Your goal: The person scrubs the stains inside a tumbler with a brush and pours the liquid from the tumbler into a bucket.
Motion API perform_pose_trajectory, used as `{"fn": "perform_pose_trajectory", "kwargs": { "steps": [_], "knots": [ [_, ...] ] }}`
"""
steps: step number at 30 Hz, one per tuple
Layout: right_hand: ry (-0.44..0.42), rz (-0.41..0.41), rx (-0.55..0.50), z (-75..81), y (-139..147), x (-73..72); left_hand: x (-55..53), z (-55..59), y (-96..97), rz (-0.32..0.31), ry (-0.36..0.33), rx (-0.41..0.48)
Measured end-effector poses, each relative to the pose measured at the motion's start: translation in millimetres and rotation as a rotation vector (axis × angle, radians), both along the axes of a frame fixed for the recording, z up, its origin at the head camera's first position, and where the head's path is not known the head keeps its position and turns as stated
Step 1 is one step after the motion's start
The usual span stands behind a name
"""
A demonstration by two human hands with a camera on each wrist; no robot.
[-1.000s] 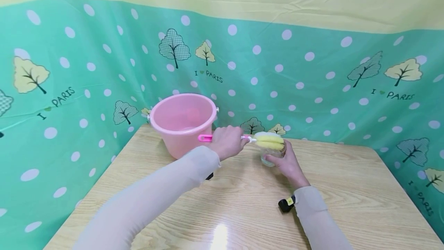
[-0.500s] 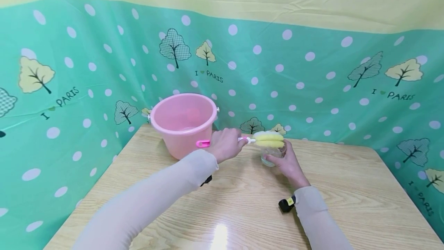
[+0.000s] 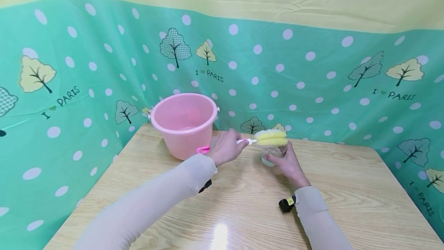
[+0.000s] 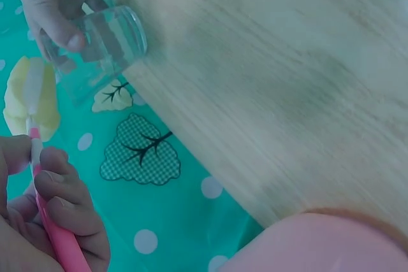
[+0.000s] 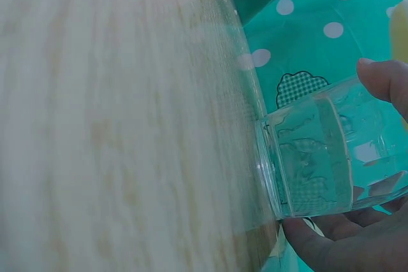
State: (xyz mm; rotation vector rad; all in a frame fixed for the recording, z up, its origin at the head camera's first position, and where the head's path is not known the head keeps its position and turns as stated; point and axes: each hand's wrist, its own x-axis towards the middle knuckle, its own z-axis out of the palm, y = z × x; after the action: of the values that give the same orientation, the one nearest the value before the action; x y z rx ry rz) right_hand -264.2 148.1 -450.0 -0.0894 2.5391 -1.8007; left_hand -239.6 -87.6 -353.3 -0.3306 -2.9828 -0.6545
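We're gripping the brush (image 3: 272, 142) in our left hand (image 3: 225, 149), mid-frame; our right hand (image 3: 288, 165) is holding the glass (image 3: 270, 157), right of centre, just below the brush.

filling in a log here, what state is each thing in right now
Glass: gripped in the right hand, contents unclear
Sponge brush: gripped in the left hand, head outside the glass
Bucket: upright on the table, open-topped, contents unclear
Patterned cloth: hung up behind the table, creased
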Motion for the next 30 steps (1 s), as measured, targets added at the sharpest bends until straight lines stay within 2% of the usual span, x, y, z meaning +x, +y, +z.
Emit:
{"fn": "perform_pose_trajectory", "kwargs": {
  "steps": [17,24,30],
  "knots": [
    [-0.020,0.019,0.033,-0.4,3,0.2,17.0,-17.0,0.0,0.059,-0.019,0.112],
    [-0.014,0.017,0.023,-2.7,3,-0.6,23.1,-23.0,-2.2,0.047,0.026,0.147],
    [-0.013,0.017,0.014,-3.2,3,-1.4,27.9,-25.7,-5.5,0.066,0.020,0.175]
  ]
}}
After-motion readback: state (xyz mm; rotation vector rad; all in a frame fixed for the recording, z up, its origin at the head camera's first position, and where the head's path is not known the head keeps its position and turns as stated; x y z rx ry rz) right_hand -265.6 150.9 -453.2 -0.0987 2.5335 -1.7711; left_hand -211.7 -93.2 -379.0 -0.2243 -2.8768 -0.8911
